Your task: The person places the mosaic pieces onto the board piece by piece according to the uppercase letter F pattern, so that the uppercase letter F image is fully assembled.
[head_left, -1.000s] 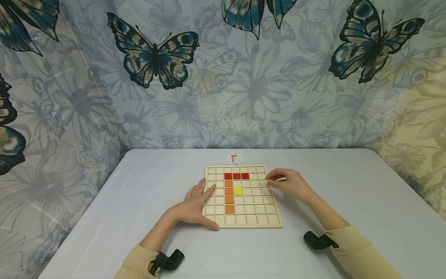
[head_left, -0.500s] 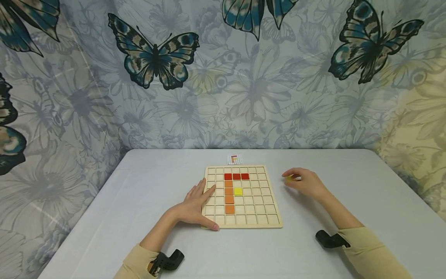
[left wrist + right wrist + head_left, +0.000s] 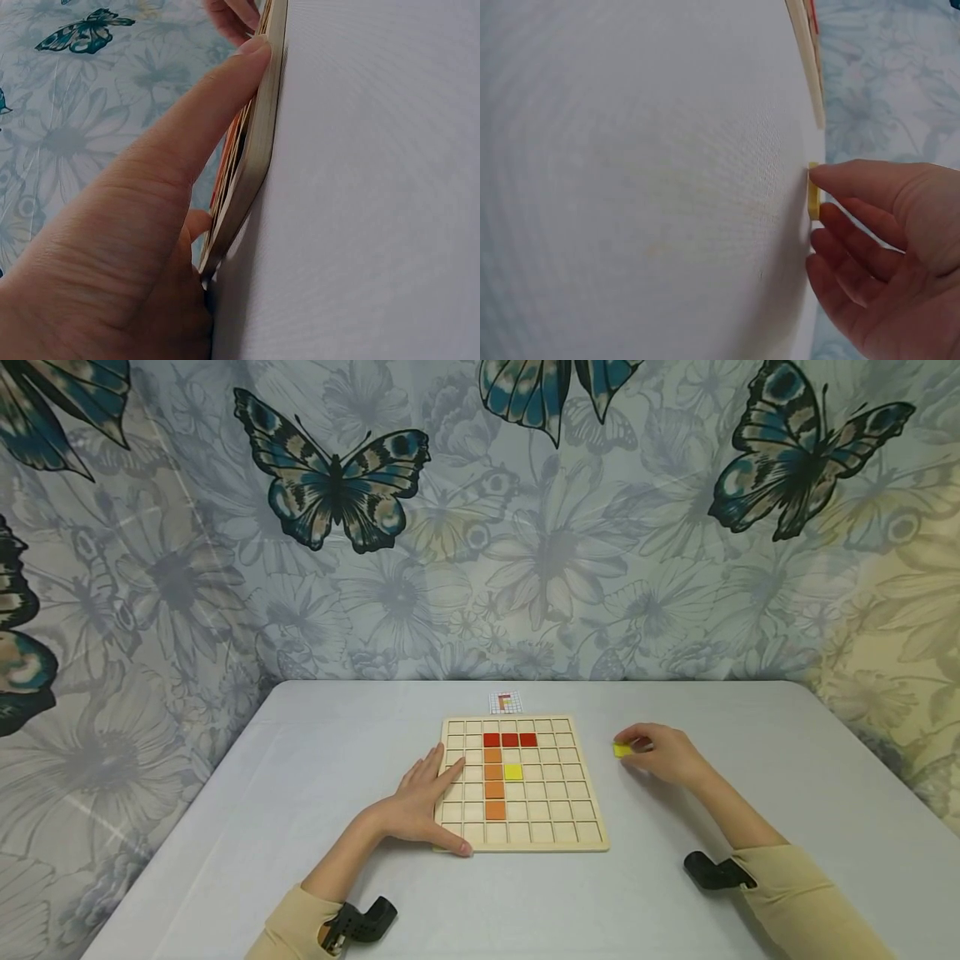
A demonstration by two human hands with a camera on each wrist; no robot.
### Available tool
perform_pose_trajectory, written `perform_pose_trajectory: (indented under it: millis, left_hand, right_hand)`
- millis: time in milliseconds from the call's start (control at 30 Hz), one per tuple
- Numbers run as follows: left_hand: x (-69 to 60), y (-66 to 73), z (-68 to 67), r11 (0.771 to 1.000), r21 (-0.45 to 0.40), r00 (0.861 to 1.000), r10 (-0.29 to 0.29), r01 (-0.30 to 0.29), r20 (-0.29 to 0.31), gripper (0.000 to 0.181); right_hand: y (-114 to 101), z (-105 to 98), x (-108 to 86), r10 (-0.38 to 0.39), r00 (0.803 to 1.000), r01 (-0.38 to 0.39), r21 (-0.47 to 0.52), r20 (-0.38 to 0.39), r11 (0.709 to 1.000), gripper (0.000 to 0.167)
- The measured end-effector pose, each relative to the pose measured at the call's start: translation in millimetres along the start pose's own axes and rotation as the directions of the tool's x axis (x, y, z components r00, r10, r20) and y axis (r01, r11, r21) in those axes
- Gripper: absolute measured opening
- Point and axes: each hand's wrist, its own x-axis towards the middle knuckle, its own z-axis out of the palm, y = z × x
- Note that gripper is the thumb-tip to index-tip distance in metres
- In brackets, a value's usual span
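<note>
A wooden grid board (image 3: 551,812) lies on the white table. Three red tiles (image 3: 510,740) form a row near its top, and a column of orange tiles (image 3: 493,790) runs down below the leftmost one. One yellow tile (image 3: 513,772) sits beside that column. My left hand (image 3: 412,806) rests spread over the board's left edge, its thumb (image 3: 225,94) on the front rim. To the right of the board, my right hand (image 3: 663,753) pinches another yellow tile (image 3: 814,192) between thumb and fingers, at the tabletop.
Behind the board lies a small printed card (image 3: 506,702) with a coloured grid pattern. The white table (image 3: 360,727) ends at a butterfly-patterned wall (image 3: 555,568). Black wrist devices (image 3: 367,920) stick out at both sleeves.
My right hand has moved right, from the board's right edge to the table beside it. A yellow tile now shows clearly at its fingertips. My left hand stays put.
</note>
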Motion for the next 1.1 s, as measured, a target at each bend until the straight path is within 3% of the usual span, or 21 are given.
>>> perform_pose_trajectory:
  millis: [700,1100]
  left_hand:
    - [0.2,0.3,0.1,1.000,0.005,1.000,-0.004,0.004,0.004,0.125]
    - [-0.1,0.9,-0.4,1.000,-0.001,1.000,-0.003,0.003,0.004,0.125]
  right_hand:
    - [1.3,-1.3,-0.2,-0.039,0.999,0.038,-0.047,-0.022,0.998,0.028]
    - [-3.5,4.1,3.1,-0.030,0.999,0.030,-0.003,-0.023,1.000,0.032]
